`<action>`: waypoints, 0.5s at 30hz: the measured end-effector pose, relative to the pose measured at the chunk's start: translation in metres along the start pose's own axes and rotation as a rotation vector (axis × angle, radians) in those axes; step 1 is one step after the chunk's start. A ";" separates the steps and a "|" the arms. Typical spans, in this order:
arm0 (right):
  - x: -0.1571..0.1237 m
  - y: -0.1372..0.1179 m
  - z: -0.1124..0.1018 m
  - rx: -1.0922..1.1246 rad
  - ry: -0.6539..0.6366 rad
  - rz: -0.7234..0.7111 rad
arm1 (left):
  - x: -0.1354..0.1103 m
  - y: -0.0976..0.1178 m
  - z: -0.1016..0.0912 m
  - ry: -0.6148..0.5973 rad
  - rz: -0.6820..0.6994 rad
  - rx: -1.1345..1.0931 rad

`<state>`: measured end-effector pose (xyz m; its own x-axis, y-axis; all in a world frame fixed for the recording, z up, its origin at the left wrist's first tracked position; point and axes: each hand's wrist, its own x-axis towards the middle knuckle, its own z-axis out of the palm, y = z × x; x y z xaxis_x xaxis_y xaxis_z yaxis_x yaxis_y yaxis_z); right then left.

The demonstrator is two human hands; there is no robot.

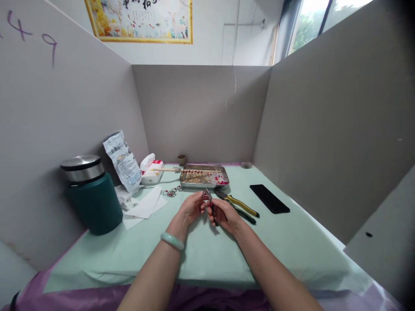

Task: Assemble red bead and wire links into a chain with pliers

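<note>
My left hand (190, 209), with a pale green bangle (172, 241) on its wrist, pinches a small beaded piece (205, 195) with a red bead; its detail is too small to make out. Closed around small pliers (209, 196) is my right hand (226, 216). The jaws point up and away, right at the beaded piece, and a dark handle shows below the fingers. Just beyond both hands lies a metal tray (182, 185) of gold-coloured bits and red beads. Larger pliers (243, 206) with yellow and green handles lie right of my right hand.
A wooden stick (168, 170) strung with red beads rests across the tray. Beaded chain (171, 191) lies left of it. Further left are white paper (145, 205), a tissue pack (152, 173), a silver pouch (123, 160) and a teal flask (94, 203). A black phone (269, 198) lies right.
</note>
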<state>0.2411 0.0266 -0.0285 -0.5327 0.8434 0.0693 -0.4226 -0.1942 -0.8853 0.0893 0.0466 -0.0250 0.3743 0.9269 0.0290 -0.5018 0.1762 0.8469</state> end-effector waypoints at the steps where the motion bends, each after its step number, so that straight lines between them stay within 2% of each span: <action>1: 0.000 -0.001 -0.002 0.040 -0.018 0.031 | 0.000 0.001 0.000 -0.011 -0.007 0.000; 4: 0.000 -0.001 -0.006 0.143 -0.055 0.140 | 0.000 0.003 0.000 -0.001 0.007 -0.021; 8: 0.000 -0.001 -0.009 0.194 -0.082 0.248 | 0.003 0.005 -0.002 0.111 0.087 -0.086; 12: 0.000 -0.001 -0.008 0.201 -0.086 0.256 | 0.004 0.005 -0.004 0.243 0.176 -0.147; 15: -0.001 -0.002 -0.008 0.212 -0.098 0.236 | 0.003 0.005 -0.002 0.290 0.211 -0.171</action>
<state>0.2484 0.0302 -0.0302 -0.6977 0.7127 -0.0729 -0.4169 -0.4867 -0.7676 0.0861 0.0507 -0.0220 0.0256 0.9994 0.0213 -0.6762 0.0016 0.7367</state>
